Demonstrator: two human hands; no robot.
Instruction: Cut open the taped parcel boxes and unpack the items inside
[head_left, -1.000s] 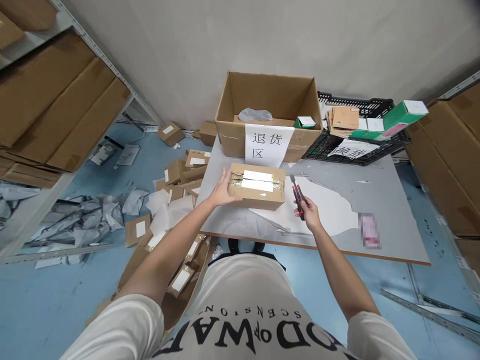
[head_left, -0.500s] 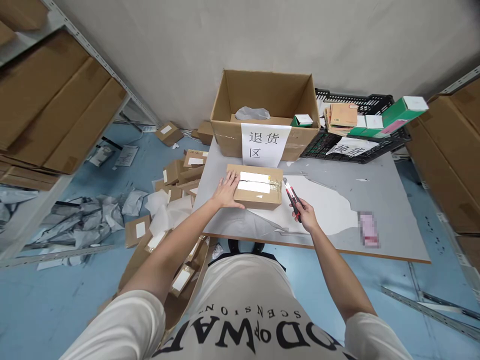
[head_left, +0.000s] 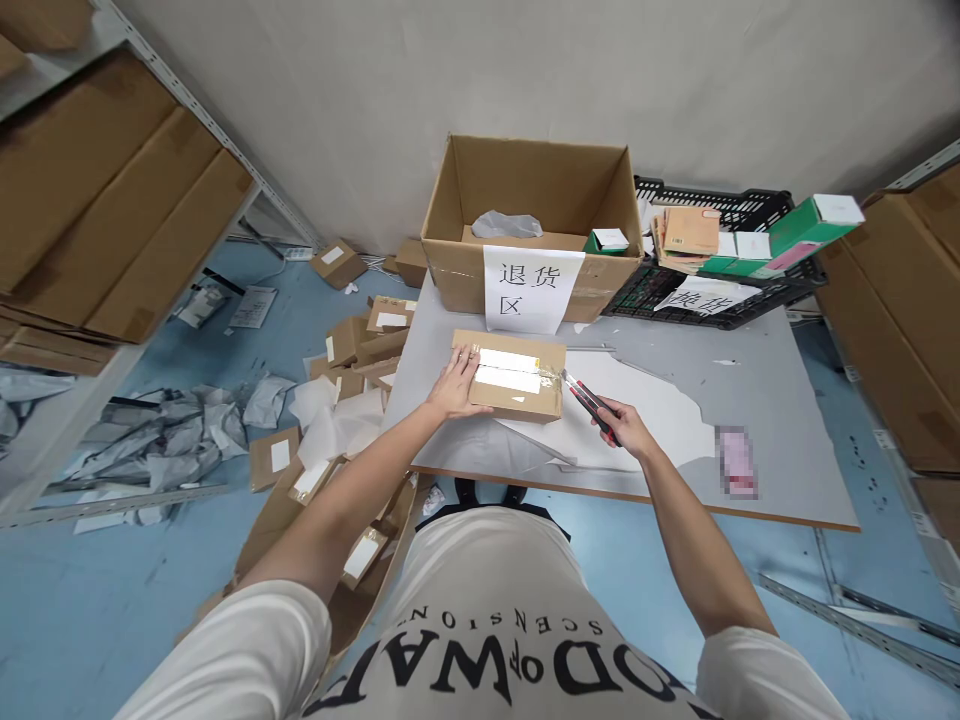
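Note:
A taped cardboard box [head_left: 517, 402] with white labels lies on the grey table. My left hand [head_left: 454, 385] grips its left end, fingers over the top and thumb along the near side. In my right hand [head_left: 624, 428] is a red and black utility knife [head_left: 592, 402], held closed around the handle. Its blade end points left at the box's taped right end, touching or nearly touching it. White paper sheeting [head_left: 652, 400] lies under the knife and partly under the box.
Behind stands a large open carton [head_left: 457, 285] with a paper sign. Right of it, a black crate [head_left: 750, 205] holds green-and-white boxes and booklets. A pink blurred item [head_left: 738, 462] lies at the table's right. Parcels [head_left: 360, 340] are heaped left of the table; shelving flanks both sides.
My right hand has shifted slightly right and the knife has tilted flatter, its blade end now lower and at the box's right end. The left hand stays on the box.

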